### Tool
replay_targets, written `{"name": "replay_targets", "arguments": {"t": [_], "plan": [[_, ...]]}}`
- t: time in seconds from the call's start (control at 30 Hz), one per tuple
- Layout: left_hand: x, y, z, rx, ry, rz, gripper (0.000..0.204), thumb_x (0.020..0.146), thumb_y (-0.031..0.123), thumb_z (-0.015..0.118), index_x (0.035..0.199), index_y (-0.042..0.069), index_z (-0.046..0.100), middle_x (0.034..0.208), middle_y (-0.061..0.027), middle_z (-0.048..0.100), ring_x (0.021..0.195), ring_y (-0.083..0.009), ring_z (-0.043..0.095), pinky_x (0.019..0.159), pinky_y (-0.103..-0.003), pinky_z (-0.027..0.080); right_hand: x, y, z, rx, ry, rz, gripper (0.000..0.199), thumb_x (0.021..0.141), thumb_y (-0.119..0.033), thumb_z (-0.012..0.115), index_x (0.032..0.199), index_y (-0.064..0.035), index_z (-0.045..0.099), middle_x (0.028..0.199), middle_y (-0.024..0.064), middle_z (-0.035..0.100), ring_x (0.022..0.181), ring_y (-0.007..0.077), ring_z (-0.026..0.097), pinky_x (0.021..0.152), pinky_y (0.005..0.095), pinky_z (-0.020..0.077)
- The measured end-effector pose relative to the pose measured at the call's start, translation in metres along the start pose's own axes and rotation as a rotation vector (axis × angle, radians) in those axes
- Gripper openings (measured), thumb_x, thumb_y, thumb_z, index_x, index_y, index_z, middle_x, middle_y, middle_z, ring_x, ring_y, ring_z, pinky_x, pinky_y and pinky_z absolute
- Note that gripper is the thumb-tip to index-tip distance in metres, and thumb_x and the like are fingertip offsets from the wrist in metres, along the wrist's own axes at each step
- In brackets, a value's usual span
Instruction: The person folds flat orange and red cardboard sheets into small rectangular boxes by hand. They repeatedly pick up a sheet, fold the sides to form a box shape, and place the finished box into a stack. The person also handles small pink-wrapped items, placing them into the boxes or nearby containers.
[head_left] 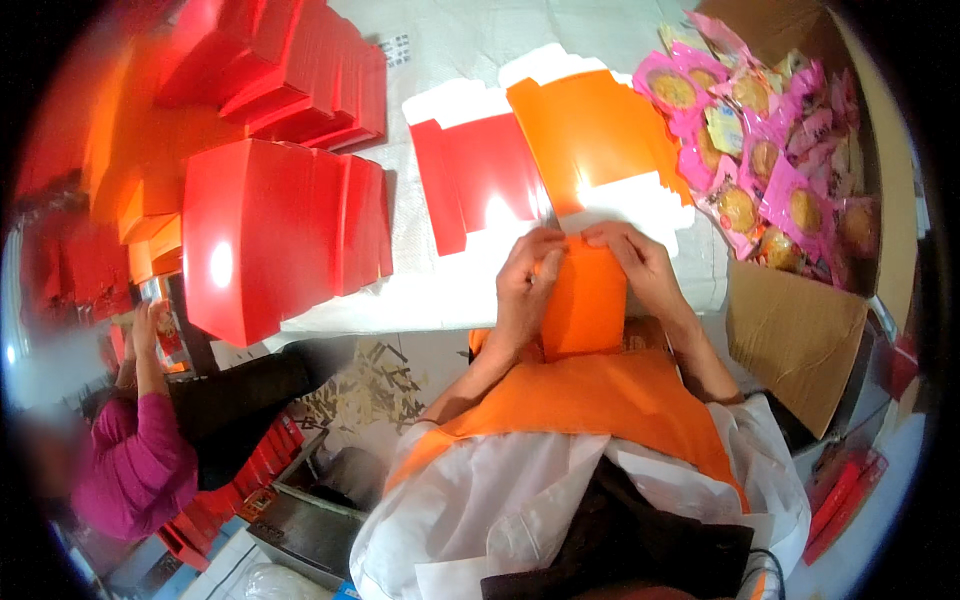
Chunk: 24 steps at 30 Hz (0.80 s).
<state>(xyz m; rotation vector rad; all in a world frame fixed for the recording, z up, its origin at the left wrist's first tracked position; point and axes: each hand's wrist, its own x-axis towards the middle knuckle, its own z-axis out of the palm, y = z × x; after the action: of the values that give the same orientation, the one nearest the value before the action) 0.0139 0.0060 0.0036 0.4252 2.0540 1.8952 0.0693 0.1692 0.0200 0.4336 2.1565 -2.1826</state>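
An orange cardboard box [585,300] is held upright at the table's near edge. My left hand [525,285] grips its upper left side, thumb and fingers pinching the top edge. Over on the other side, my right hand [640,265] grips the upper right, with its fingertips meeting the left hand's at the top flap. Just behind the hands lie a flat orange box blank [590,135] and a flat red box blank [480,175] on the white table cover [450,290].
Stacks of folded red boxes [280,230] stand at the left, more red ones [300,70] behind them. An open brown carton [800,330] at the right holds several pink-wrapped round pastries [760,150]. A person in a pink sleeve [140,450] works at the lower left.
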Motion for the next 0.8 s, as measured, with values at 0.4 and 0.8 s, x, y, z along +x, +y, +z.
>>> {"name": "replay_targets", "arguments": {"t": [0.4, 0.8], "plan": [[-0.011, -0.005, 0.003, -0.548, 0.091, -0.167, 0.039, 0.081, 0.002, 0.055, 0.118, 0.002, 0.041, 0.122, -0.01, 0.04, 0.114, -0.0204, 0.041, 0.089, -0.03, 0.039, -0.008, -0.005, -0.009, -0.227, 0.013, 0.0, 0.035, 0.08, -0.009, 0.057, 0.114, -0.0065, 0.049, 0.078, -0.0031, 0.041, 0.058, 0.004, 0.033, 0.053, 0.0189, 0.0306], [0.021, -0.013, -0.066, -0.136, 0.386, -0.048, 0.028, 0.086, 0.01, 0.05, 0.11, -0.003, 0.046, 0.11, -0.0135, 0.048, 0.098, -0.0205, 0.049, 0.086, -0.031, 0.04, 0.221, -0.088, 0.021, 0.127, 0.094, -0.024, 0.056, 0.083, -0.038, 0.054, 0.126, -0.0072, 0.035, 0.111, 0.0118, 0.048, 0.091, 0.0164, 0.053, 0.073, 0.0316, 0.0442]]}}
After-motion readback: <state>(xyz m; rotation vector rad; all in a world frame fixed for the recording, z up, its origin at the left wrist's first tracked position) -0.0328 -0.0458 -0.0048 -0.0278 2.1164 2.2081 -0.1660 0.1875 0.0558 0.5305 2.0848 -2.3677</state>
